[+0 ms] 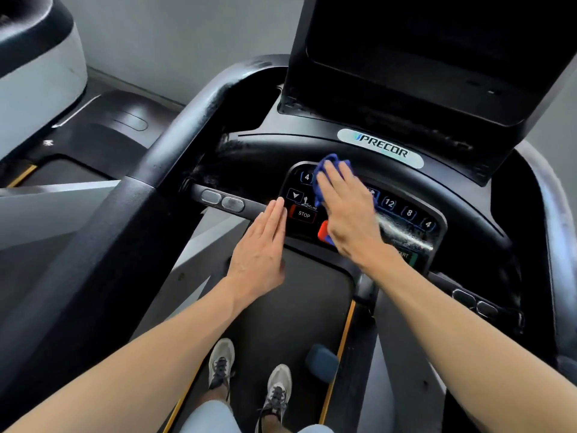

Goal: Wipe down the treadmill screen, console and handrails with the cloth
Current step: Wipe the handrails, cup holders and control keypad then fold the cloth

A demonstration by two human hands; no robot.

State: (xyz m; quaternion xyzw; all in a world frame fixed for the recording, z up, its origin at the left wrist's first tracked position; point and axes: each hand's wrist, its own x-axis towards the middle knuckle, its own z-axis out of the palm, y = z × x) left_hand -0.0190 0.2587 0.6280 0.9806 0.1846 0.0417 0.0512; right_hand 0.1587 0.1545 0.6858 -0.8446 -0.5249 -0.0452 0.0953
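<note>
We're on the console (359,189) keypad: right hand (346,210) flat, pressing the blue cloth (331,170) mid-panel; left hand (262,245) open, fingers together at its left edge. Next, probably sweep right over the wet streak.

Plain grey wall (175,42) behind, evenly lit. Neighbouring white-and-black machine (40,67) at upper left, beside dark floor (131,120) near the wall's base.
</note>
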